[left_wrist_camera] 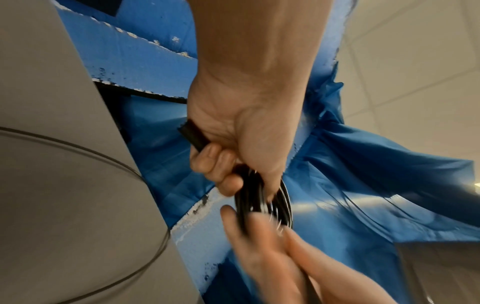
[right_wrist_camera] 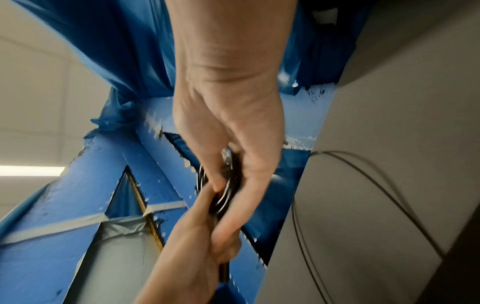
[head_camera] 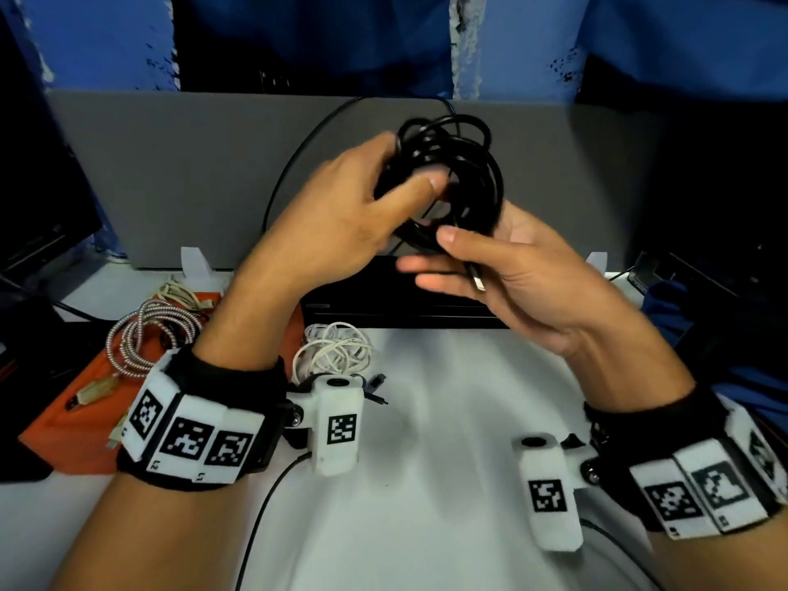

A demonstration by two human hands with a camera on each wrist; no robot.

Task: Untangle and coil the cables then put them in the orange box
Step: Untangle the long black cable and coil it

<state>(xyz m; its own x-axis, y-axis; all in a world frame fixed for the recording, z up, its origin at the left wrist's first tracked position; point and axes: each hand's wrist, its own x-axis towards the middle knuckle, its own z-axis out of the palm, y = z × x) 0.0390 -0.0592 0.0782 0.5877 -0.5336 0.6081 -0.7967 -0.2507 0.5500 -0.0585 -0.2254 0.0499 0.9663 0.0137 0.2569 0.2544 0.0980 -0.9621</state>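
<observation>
A coil of black cable (head_camera: pixel 460 164) is held up above the desk between both hands. My left hand (head_camera: pixel 362 198) grips the coil's left side, fingers and thumb curled round the bundled loops (left_wrist_camera: pixel 249 185). My right hand (head_camera: pixel 490 258) holds the coil's lower part with the thumb over the strands; the cable's plug end (head_camera: pixel 477 283) lies across its palm. In the right wrist view the black loops (right_wrist_camera: pixel 228 185) run between the fingers of both hands. The orange box (head_camera: pixel 85 403) sits at the left and holds a braided silver cable (head_camera: pixel 145 330) and a beige cable (head_camera: pixel 179 292).
A coiled white cable (head_camera: pixel 337 351) lies on the white desk (head_camera: pixel 426 484) beside the orange box. A black flat device (head_camera: pixel 405 300) sits under the hands, a grey partition (head_camera: pixel 192 172) behind it. A thin black wire (head_camera: pixel 264 505) crosses the near desk.
</observation>
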